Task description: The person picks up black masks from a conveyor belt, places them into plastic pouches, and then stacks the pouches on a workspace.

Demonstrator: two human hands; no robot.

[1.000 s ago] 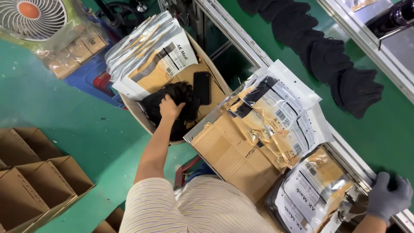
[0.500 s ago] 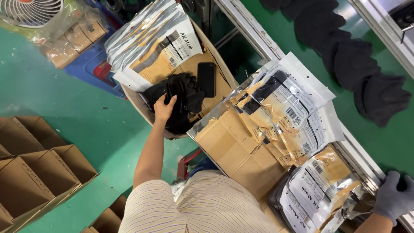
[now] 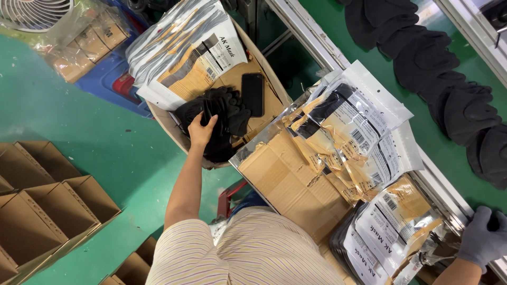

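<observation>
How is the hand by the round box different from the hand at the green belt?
The left hand is bare; the right hand wears a grey glove. The left hand grasps a pile of black masks in the round cardboard box; the right hand rests at the edge of the green conveyor belt. Both touch something black.

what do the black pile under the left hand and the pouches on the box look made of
Black pile under the left hand: soft matte fabric, probably; it folds limply. Pouches: glossy plastic film with silvery edges, judging by the glare, partly see-through.
</observation>
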